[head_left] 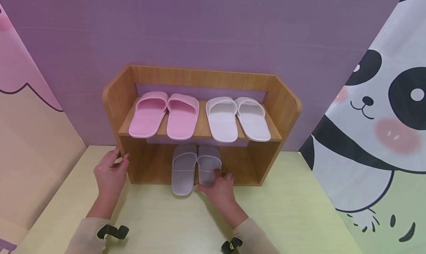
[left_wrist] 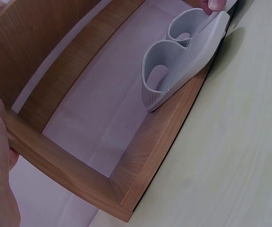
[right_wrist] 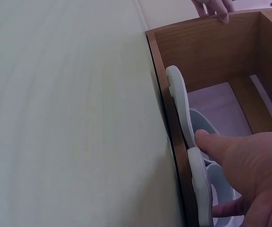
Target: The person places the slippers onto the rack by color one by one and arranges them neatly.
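Observation:
A wooden shoe rack (head_left: 199,137) with two levels stands against the purple backdrop. My left hand (head_left: 111,169) grips the edge of its left side panel between thumb and fingers. On the lower level lies a pair of grey slippers, the left slipper (head_left: 183,172) jutting past the front edge. My right hand (head_left: 221,189) holds the right grey slipper (head_left: 209,159) near its heel end, the thumb at the gap between the two and the fingers over its footbed. In the right wrist view, the thumb (right_wrist: 214,144) overlaps the inner edges of the pair.
On the upper level sit a pair of pink slippers (head_left: 148,117) at left and a pair of white slippers (head_left: 222,122) at right. The rack stands on a pale tabletop (head_left: 159,224). A panda-printed panel (head_left: 382,135) rises at the right, a pink and beige one (head_left: 30,128) at the left.

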A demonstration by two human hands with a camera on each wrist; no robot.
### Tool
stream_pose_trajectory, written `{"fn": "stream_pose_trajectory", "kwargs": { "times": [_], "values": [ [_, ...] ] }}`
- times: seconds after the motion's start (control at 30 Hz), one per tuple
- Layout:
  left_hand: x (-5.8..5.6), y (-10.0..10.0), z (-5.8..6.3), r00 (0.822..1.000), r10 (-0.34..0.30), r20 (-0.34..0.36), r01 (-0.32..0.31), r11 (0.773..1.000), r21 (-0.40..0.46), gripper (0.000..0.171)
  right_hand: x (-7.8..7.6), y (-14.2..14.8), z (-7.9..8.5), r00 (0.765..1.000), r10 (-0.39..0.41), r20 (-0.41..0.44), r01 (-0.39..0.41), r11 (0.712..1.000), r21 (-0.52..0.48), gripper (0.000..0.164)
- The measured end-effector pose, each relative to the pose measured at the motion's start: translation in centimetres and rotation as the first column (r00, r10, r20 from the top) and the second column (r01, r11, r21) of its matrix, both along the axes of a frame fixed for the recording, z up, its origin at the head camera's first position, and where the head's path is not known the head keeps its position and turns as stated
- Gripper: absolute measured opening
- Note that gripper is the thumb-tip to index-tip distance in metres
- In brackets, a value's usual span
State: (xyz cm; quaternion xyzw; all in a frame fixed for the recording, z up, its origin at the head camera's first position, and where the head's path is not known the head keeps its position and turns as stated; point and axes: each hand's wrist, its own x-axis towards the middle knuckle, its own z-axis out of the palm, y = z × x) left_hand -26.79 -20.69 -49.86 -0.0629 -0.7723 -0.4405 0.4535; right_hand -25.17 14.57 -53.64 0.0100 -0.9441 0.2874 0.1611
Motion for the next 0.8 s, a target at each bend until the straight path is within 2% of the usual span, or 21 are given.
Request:
{"fn": "stream_pose_trajectory", "kwargs": {
  "times": [0.33,0.53,0.6,0.7,0.8],
  "values": [
    [0.1,-0.1,0.0,1.000,-0.003,-0.015,0.003,1.000,0.004,0.037,-0.6,0.9,-0.1,0.998,0.041,0.053,-0.038,0.997,-0.060,0.083],
    [0.2,-0.3,0.3,1.000,-0.011,0.008,0.011,1.000,-0.019,0.037,-0.2,1.5,1.0,0.991,0.077,0.109,-0.065,0.992,-0.108,0.081],
    [0.4,-0.5,0.6,0.999,-0.015,0.044,0.017,0.999,-0.039,0.036,0.1,1.9,1.5,0.987,0.096,0.132,-0.081,0.990,-0.117,0.081],
    [0.8,-0.9,1.2,0.990,-0.020,0.136,0.033,0.995,-0.094,0.038,0.5,3.2,2.1,0.980,0.145,0.135,-0.131,0.986,-0.106,0.076],
    [1.4,-1.6,1.6,0.964,-0.023,0.264,0.072,0.981,-0.179,0.044,0.9,5.3,2.7,0.975,0.202,0.096,-0.196,0.978,-0.069,0.070]
  ]
}}
